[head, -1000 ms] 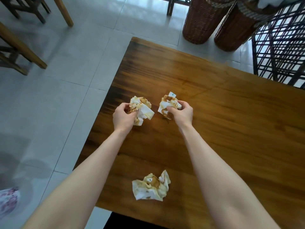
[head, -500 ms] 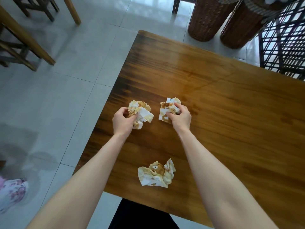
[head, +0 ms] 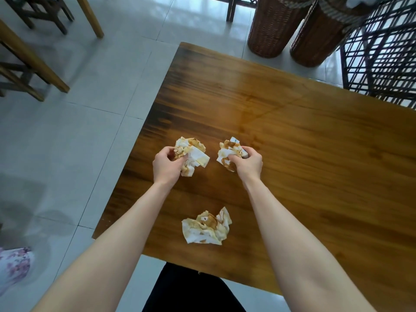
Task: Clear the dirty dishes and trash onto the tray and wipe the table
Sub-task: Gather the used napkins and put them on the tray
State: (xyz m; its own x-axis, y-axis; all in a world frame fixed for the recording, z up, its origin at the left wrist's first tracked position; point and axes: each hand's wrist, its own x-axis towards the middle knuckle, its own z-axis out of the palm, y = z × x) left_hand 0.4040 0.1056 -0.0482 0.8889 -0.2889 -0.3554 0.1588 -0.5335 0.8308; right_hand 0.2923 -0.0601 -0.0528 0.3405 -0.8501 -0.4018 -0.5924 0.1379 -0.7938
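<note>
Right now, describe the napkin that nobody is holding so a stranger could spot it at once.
Start at the wooden table and go to the edge closest to the person. There a crumpled white napkin with brown stains lies on the wood. Unlike the left napkin, gripped by the left hand, and the right napkin, gripped by the right hand, it lies untouched.

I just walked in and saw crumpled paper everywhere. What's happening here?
A person is tidying up a wooden table. Their left hand grips one stained napkin, scrunched up, and their right hand grips a second napkin just beside it. A third napkin lies on the table closer to the person, between their forearms, with nobody touching it. No tray shows in this view.
</note>
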